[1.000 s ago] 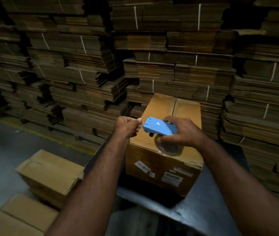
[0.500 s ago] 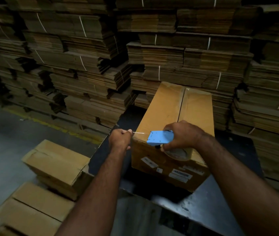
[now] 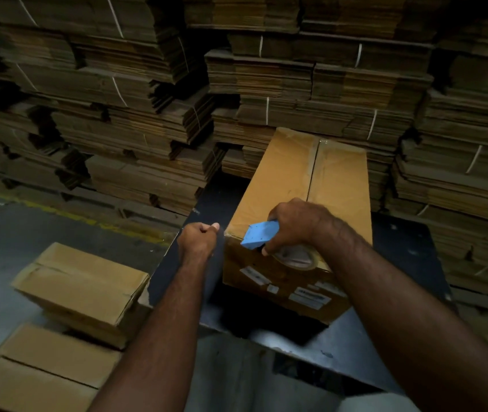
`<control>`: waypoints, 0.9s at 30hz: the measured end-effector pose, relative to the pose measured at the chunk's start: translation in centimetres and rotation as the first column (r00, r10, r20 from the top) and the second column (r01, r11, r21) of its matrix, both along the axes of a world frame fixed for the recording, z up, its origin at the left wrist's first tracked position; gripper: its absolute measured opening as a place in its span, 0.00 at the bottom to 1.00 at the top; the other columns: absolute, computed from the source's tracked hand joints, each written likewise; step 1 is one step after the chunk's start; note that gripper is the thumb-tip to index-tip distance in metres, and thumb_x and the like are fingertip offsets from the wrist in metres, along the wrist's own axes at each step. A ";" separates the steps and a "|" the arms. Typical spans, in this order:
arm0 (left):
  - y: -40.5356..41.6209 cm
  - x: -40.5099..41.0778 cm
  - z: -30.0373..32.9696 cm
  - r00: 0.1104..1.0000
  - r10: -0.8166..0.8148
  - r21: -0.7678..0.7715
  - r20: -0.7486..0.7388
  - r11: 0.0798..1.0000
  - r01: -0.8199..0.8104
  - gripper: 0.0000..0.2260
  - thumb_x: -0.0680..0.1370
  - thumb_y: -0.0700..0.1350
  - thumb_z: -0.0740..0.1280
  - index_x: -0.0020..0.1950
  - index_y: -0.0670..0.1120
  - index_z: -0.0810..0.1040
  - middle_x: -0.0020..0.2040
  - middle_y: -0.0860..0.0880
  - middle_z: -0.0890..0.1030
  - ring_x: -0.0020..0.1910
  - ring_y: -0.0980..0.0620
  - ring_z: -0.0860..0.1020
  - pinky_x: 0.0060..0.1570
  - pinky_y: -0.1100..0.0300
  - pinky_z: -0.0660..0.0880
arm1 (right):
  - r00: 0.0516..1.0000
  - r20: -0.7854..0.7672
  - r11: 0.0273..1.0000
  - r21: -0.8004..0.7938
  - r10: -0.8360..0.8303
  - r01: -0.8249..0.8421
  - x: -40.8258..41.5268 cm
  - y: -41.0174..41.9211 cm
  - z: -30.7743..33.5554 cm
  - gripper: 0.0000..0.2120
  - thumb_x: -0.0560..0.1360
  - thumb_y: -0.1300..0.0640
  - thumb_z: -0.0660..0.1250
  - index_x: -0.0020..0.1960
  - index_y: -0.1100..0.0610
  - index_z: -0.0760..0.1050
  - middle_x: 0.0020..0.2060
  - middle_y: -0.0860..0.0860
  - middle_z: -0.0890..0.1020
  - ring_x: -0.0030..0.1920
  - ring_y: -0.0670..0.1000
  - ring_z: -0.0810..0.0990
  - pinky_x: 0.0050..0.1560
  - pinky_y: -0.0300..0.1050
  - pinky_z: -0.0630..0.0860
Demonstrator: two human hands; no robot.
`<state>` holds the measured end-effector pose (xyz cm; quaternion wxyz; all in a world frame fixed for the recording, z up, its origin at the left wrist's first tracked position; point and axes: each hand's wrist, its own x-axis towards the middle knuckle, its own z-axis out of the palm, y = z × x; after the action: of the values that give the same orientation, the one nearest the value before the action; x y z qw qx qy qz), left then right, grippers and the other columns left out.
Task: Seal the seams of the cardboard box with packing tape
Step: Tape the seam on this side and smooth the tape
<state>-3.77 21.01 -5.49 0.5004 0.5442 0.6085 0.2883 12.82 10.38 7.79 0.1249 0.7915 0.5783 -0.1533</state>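
Note:
A long brown cardboard box (image 3: pixel 284 179) lies on a dark table (image 3: pixel 403 242), its top flaps meeting in a centre seam that runs away from me. My right hand (image 3: pixel 294 224) grips a blue tape dispenser (image 3: pixel 259 234) with a roll of clear tape (image 3: pixel 296 257) at the box's near top edge. My left hand (image 3: pixel 198 242) is fisted just left of the box's near corner, pinching the tape's free end. The tape between the hands is barely visible.
Sealed cardboard boxes (image 3: pixel 82 286) are stacked on the floor at lower left. Tall strapped bundles of flat cardboard (image 3: pixel 311 84) fill the whole background behind the table. A yellow line (image 3: pixel 67 215) marks the grey floor at left.
The view has dropped closer to the box. My left hand has pulled the tape end away from the dispenser to the left; my right hand has lowered the dispenser to the box's near edge.

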 end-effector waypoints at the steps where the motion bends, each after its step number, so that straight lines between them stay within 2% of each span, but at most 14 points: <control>1: 0.6 -0.1 0.0 1.000 -0.020 0.003 -0.006 1.000 0.020 0.12 0.77 0.50 0.72 0.40 0.43 0.81 0.35 0.47 0.81 0.34 0.48 0.79 0.39 0.49 0.83 | 1.000 0.000 1.000 -0.012 -0.010 0.010 -0.4 0.5 0.1 0.41 0.57 0.28 0.74 0.63 0.47 0.75 0.53 0.48 0.78 0.54 0.53 0.77 0.53 0.55 0.78; 5: 2.0 -0.3 -0.6 0.991 -0.120 0.028 -0.050 0.992 0.122 0.12 0.77 0.48 0.72 0.39 0.41 0.81 0.31 0.48 0.78 0.31 0.49 0.75 0.32 0.61 0.69 | 0.999 0.021 0.998 -0.053 -0.030 0.031 -1.6 1.1 0.5 0.41 0.60 0.31 0.76 0.67 0.49 0.73 0.58 0.50 0.78 0.57 0.55 0.77 0.56 0.57 0.77; 10: 2.2 0.0 -2.3 0.984 -0.178 -0.049 -0.030 0.983 0.176 0.14 0.77 0.50 0.73 0.35 0.43 0.79 0.28 0.46 0.75 0.31 0.49 0.72 0.37 0.58 0.69 | 0.999 0.010 0.998 -0.035 -0.050 0.050 -1.6 0.4 0.9 0.40 0.60 0.31 0.76 0.66 0.48 0.75 0.58 0.50 0.79 0.58 0.55 0.78 0.56 0.57 0.78; 13: 2.3 0.3 -2.1 0.981 -0.195 -0.106 0.005 0.975 0.194 0.12 0.77 0.48 0.72 0.38 0.42 0.80 0.33 0.42 0.76 0.31 0.48 0.72 0.36 0.59 0.69 | 0.999 -0.011 0.999 -0.041 -0.034 0.034 -1.4 0.2 1.0 0.44 0.60 0.26 0.73 0.70 0.45 0.73 0.61 0.50 0.78 0.62 0.55 0.76 0.58 0.57 0.77; 16: 1.9 0.1 -1.9 0.971 -0.230 -0.165 0.061 0.957 0.237 0.08 0.78 0.46 0.70 0.46 0.41 0.81 0.41 0.42 0.80 0.34 0.47 0.74 0.31 0.63 0.70 | 0.999 -0.025 0.998 -0.046 -0.037 0.036 -1.5 0.0 1.0 0.48 0.60 0.22 0.69 0.73 0.45 0.70 0.64 0.50 0.77 0.63 0.54 0.75 0.59 0.56 0.76; 18: 1.8 -0.1 -1.8 0.966 -0.251 -0.174 0.054 0.951 0.257 0.09 0.79 0.47 0.70 0.48 0.41 0.81 0.43 0.43 0.81 0.36 0.46 0.75 0.34 0.61 0.68 | 0.999 -0.012 0.999 -0.042 -0.035 0.034 -1.8 -0.1 1.0 0.47 0.61 0.22 0.68 0.73 0.46 0.70 0.64 0.50 0.78 0.63 0.55 0.75 0.59 0.57 0.76; 21: 2.3 -0.3 -1.6 0.955 -0.295 -0.115 -0.012 0.949 0.292 0.12 0.79 0.49 0.70 0.51 0.39 0.81 0.48 0.40 0.83 0.40 0.44 0.77 0.39 0.57 0.72 | 0.999 0.012 0.998 -0.047 -0.035 0.036 -2.2 -0.2 1.0 0.45 0.62 0.24 0.69 0.72 0.46 0.70 0.64 0.51 0.78 0.62 0.55 0.76 0.59 0.58 0.75; 23: 3.2 -0.7 -2.1 0.906 -0.365 -0.038 -0.212 0.930 0.366 0.20 0.76 0.56 0.70 0.61 0.44 0.79 0.57 0.38 0.82 0.51 0.39 0.80 0.50 0.50 0.78 | 0.999 0.042 0.999 -0.041 -0.027 0.028 -2.5 -0.2 1.1 0.42 0.65 0.26 0.69 0.72 0.46 0.71 0.63 0.51 0.78 0.61 0.55 0.76 0.58 0.57 0.76; 25: 3.5 -1.6 -2.9 0.825 -0.332 0.069 -0.457 0.912 0.405 0.28 0.73 0.60 0.69 0.70 0.48 0.74 0.62 0.39 0.80 0.59 0.37 0.78 0.59 0.44 0.76 | 0.998 0.068 0.999 -0.045 -0.012 0.015 -2.6 -0.2 1.0 0.40 0.67 0.27 0.67 0.73 0.46 0.69 0.63 0.52 0.77 0.61 0.55 0.76 0.59 0.57 0.75; 27: 1.3 -2.6 -1.3 0.869 -0.234 0.316 -0.436 0.864 0.392 0.23 0.75 0.48 0.69 0.70 0.44 0.74 0.63 0.39 0.79 0.61 0.38 0.77 0.62 0.46 0.74 | 0.997 0.076 0.998 -0.060 0.000 0.005 -2.5 -0.2 1.0 0.40 0.69 0.27 0.65 0.75 0.46 0.67 0.64 0.53 0.76 0.62 0.55 0.75 0.60 0.57 0.74</control>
<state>-6.37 22.26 -6.77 0.2927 0.7722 0.5250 0.2059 10.31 10.18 8.74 0.1706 0.7934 0.5671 -0.1405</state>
